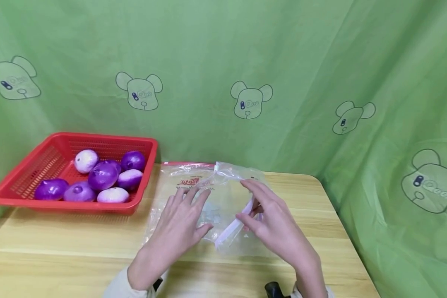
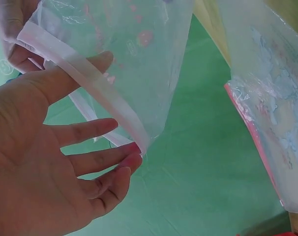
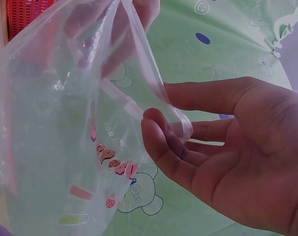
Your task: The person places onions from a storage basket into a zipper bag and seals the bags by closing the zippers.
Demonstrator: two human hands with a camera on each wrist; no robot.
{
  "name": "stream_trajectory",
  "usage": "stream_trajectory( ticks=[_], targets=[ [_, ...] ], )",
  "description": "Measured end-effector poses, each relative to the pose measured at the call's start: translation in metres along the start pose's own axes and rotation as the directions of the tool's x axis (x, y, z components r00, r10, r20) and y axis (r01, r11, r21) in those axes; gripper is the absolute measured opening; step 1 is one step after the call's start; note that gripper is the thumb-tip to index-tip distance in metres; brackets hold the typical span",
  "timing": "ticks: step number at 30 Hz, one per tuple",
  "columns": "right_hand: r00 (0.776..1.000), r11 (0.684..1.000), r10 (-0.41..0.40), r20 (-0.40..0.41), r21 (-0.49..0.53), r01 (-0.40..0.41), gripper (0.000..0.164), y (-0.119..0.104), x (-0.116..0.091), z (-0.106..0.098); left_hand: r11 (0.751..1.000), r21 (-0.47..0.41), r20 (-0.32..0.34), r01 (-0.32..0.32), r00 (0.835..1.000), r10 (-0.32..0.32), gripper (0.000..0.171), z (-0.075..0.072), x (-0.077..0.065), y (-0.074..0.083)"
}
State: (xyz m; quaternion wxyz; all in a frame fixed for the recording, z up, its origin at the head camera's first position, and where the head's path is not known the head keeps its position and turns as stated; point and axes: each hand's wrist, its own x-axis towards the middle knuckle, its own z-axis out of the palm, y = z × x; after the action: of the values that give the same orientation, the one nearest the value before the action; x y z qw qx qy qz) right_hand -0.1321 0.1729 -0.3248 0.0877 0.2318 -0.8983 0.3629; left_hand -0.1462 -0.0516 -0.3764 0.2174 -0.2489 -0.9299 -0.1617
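Note:
A clear plastic bag (image 1: 229,231) with a whitish strip along its mouth is held partly open between the hands. My right hand (image 1: 277,223) holds the mouth's rim, with the strip passing between thumb and curled fingers in the right wrist view. My left hand (image 2: 55,162) has its fingers spread at the mouth. Its thumb reaches behind the strip (image 2: 97,86), and fingertips touch near the strip's lower end. Under the left hand, in the head view, lies another clear bag (image 1: 167,186) with a red closure and red lettering.
A red plastic basket (image 1: 147,178) with several purple and whitish onions (image 1: 103,176) stands at the left of the wooden table (image 1: 59,248). A green curtain (image 1: 208,49) with bear-head drawings hangs behind and at the right. A black object (image 1: 273,289) shows near the right wrist.

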Motion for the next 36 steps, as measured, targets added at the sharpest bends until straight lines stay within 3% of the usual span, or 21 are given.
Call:
stream_trajectory(
  ticks=[5, 11, 18, 27, 36],
  targets=[
    [1.000, 1.000, 0.007, -0.009, -0.003, -0.007, 0.075, 0.001, 0.000, -0.001, 1.000, -0.007, 0.001, -0.002, 1.000, 0.002, 0.076, 0.000, -0.001, 0.001],
    [1.000, 1.000, 0.014, -0.007, -0.002, -0.014, 0.074, 0.002, 0.001, -0.002, 0.999, -0.037, -0.005, -0.028, 1.000, 0.028, 0.058, -0.003, -0.003, 0.000],
    [0.999, 0.999, 0.049, -0.015, -0.022, -0.050, 0.077, 0.005, 0.002, -0.003, 0.994, -0.092, -0.059, -0.051, 0.997, 0.045, 0.044, -0.012, -0.001, -0.009],
    [0.995, 0.994, 0.104, 0.002, -0.014, -0.104, 0.079, 0.010, 0.002, -0.003, 0.992, -0.123, -0.086, -0.033, 0.996, 0.022, 0.044, -0.022, 0.001, -0.022],
    [0.995, 0.995, 0.096, 0.014, -0.041, -0.095, 0.079, 0.013, 0.004, -0.003, 0.990, -0.138, -0.095, 0.027, 0.995, -0.040, 0.041, -0.031, -0.001, -0.041]
  ],
)
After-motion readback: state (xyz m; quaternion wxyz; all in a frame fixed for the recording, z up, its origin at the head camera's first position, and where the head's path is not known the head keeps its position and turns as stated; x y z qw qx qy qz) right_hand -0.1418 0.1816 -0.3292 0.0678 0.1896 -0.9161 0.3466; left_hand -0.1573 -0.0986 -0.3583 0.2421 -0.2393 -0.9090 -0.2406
